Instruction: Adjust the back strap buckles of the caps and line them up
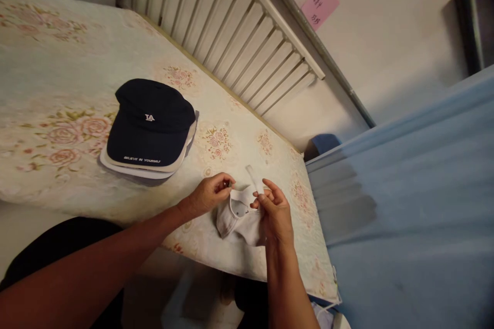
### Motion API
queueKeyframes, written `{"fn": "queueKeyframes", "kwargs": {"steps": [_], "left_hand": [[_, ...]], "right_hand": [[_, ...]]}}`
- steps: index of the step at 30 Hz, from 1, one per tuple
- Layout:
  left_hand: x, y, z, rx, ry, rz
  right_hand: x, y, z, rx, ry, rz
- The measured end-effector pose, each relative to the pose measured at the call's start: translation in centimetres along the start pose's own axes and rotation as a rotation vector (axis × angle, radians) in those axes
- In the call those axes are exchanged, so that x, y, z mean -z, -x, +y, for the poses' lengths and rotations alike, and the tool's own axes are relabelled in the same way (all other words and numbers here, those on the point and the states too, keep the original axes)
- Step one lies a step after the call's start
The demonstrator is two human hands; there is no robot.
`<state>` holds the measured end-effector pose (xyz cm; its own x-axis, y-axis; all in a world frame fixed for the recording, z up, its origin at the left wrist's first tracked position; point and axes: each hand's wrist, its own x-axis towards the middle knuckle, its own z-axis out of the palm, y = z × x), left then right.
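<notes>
A pale, off-white cap (244, 223) lies on the flowered tablecloth near the table's front edge, its back opening facing up. My left hand (208, 194) pinches the left end of the cap's back strap. On the other side, my right hand (275, 208) is closed on the strap's right part, where a loose white strap end sticks up past the fingers. To the left sits a stack of caps, with a dark navy cap (152, 118) on top bearing white lettering. Lighter brims show beneath it.
The table (247, 139) has a floral cloth and runs along a white radiator (216, 25). A blue curtain (401, 205) hangs at the right. A pink note (320, 5) is on the wall, and a dark blue object (324, 144) stands at the table's far corner.
</notes>
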<state>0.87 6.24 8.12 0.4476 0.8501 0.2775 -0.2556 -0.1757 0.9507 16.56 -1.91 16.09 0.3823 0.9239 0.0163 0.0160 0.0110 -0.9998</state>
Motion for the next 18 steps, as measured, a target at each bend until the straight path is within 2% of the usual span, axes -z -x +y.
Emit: {"fn": "queueKeyframes", "kwargs": {"steps": [4, 9, 13, 18], "left_hand": [[0.9, -0.3, 0.8, 0.038, 0.116, -0.010], [2.2, -0.4, 1.9, 0.054, 0.154, -0.063], [2.6, -0.4, 2.4, 0.053, 0.160, -0.089], [2.5, -0.4, 2.0, 0.043, 0.165, -0.078]], "right_hand": [[1.0, 0.6, -1.9, 0.015, -0.055, -0.047], [1.7, 1.7, -3.5, 0.022, -0.132, -0.120], [1.3, 2.2, -3.6, 0.004, -0.153, -0.167], [0.1, 1.9, -3.0, -0.092, -0.111, -0.188]]}}
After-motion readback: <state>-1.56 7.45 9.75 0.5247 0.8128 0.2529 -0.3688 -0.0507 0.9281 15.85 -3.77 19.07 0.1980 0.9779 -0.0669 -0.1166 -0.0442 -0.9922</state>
